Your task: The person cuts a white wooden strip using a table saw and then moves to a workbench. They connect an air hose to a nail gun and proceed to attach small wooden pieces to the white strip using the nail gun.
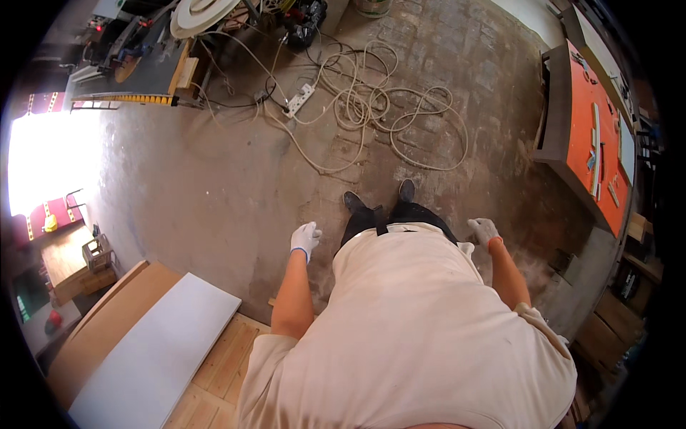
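Note:
My left hand (306, 237), in a white work glove with a blue cuff, hangs beside my left hip with its fingers curled in; nothing shows in it. On the other side, my right hand (484, 230) wears a pale glove with an orange cuff. Its fingers are bent closed as well, and I see no object in them. Both hands are apart from everything around. Nearest to the left arm are a white panel (161, 350) and a brown board (118, 322) on pale wooden planks (221, 357).
A tangled cable (354, 107) and a white power strip (300, 100) lie on the concrete floor ahead of my shoes. An orange-topped workbench (597, 136) with tools stands at the right. At the far left is a dark machine table (136, 79); a wooden table (68, 257) stands below it.

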Demonstrator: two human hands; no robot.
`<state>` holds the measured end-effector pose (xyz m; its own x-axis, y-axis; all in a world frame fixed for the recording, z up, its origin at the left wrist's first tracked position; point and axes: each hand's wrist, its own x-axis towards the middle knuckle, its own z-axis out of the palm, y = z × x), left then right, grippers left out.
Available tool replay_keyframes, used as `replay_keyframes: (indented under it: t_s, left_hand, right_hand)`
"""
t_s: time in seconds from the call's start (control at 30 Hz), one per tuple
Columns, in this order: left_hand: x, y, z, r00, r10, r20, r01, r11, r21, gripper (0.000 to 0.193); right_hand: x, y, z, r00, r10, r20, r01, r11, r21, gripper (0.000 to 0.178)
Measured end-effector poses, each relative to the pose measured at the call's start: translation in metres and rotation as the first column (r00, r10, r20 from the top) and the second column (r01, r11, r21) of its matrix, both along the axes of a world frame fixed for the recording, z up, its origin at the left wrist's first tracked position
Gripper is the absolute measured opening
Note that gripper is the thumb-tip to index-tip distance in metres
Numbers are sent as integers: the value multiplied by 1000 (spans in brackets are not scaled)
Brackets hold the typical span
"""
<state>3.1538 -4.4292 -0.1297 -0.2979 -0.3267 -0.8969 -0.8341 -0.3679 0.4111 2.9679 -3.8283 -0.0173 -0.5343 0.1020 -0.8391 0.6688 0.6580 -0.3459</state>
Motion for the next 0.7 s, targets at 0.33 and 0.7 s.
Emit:
replay_keyframes:
  t_s: [0.33,0.7]
  left_hand:
    - [34,-46,-17,991,-25,131,16,998,67,34]
    - [41,-31,3,994,32,100,-35,999,27,38]
  right_hand:
    - [62,-6,-13,927,311,-209,-328,943,-49,45]
    - [4,-25,-39,951,281,-125,-288,957,-43,35]
